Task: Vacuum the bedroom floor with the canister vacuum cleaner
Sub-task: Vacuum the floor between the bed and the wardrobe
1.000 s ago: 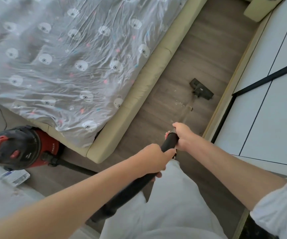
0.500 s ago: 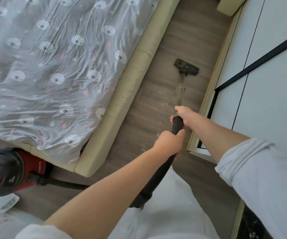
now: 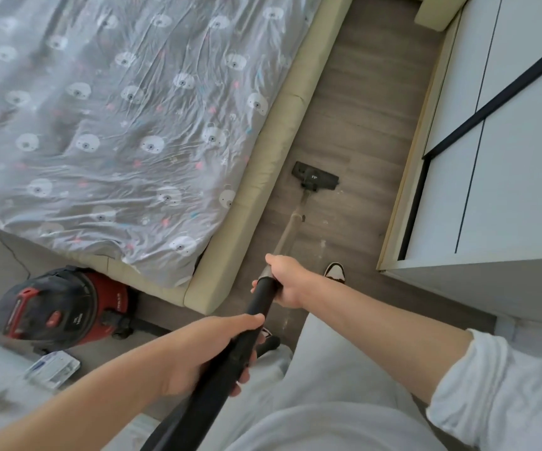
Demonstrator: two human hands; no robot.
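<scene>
**Working the strip beside the bed**

The bed (image 3: 132, 125) fills the left; the wardrobe (image 3: 491, 190) stands at the right edge of the floor (image 3: 360, 92). The canister (image 3: 64, 307) sits off the bed's near corner. The left hand (image 3: 207, 356) grasps the black hose, the right hand (image 3: 287, 281) the wand (image 3: 290, 229). The head (image 3: 315, 176) lies flat mid-strip, near the bed's edge. Pale specks, probably crumbs, lie near the wardrobe: keep the head flat and overlap slow passes toward them.

Soft bright daylight, faint shadows, wide-angle bending at edges, slight blur
</scene>
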